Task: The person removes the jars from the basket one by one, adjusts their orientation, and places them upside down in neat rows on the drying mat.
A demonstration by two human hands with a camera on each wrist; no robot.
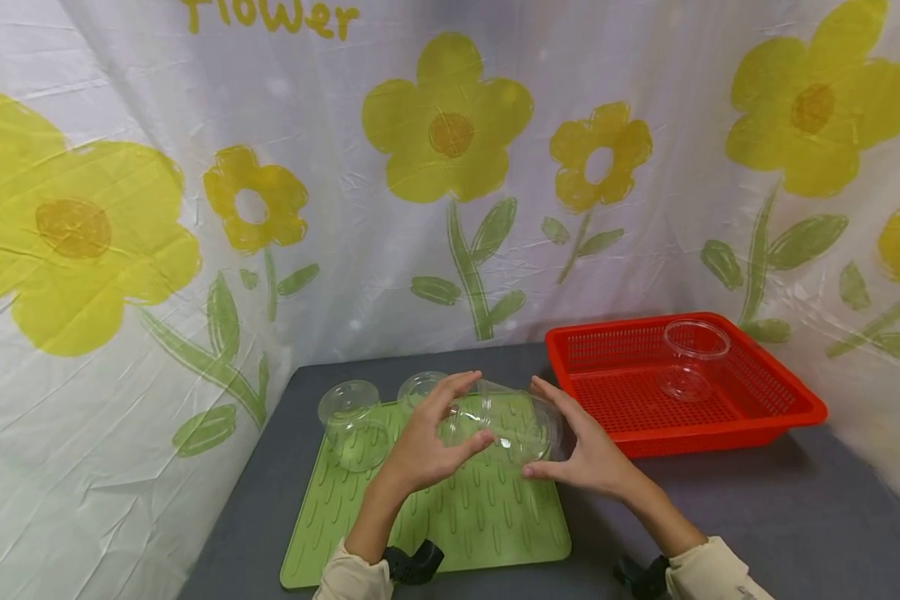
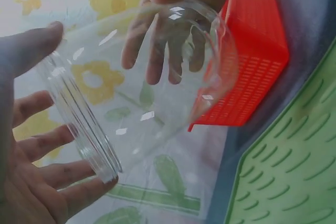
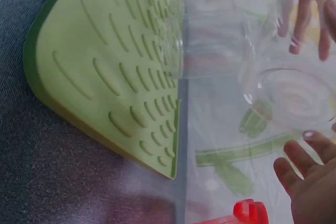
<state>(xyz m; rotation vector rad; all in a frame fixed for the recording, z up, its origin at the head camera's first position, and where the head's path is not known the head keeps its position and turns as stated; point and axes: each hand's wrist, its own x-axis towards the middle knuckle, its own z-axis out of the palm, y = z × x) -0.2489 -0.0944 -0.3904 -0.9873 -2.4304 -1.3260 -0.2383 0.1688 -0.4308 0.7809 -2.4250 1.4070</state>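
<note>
you hold a clear cup (image 1: 521,425) up in the air, over the green mat (image 1: 487,525). the clear cup lies on its side between your two hands. your left hand (image 1: 427,454) grips one end, with the thumb on one side and the other fingers spread round it. the left wrist view shows thin ridges round that end, right by your fingers. your right hand (image 1: 592,454) holds the other end, with its fingers bent round it and the thumb down low. you can see right through the clear cup, so some of your right fingers show behind it in the left wrist view.

a second cup (image 1: 356,421) stands upright on the left part of the mat, near your left hand. a third cup (image 1: 420,385) is just behind your left hand, at the back of the mat, and your hand hides part of it.

on the right is a red basket (image 1: 690,437) with lots of little holes. one more cup (image 1: 693,358) stands upright inside it, near the back. the mat and the basket are both on the dark gray tabletop (image 1: 266,492). behind it hangs a white sheet (image 1: 330,125) with big yellow flowers (image 1: 450,133) and green leaves.
</note>
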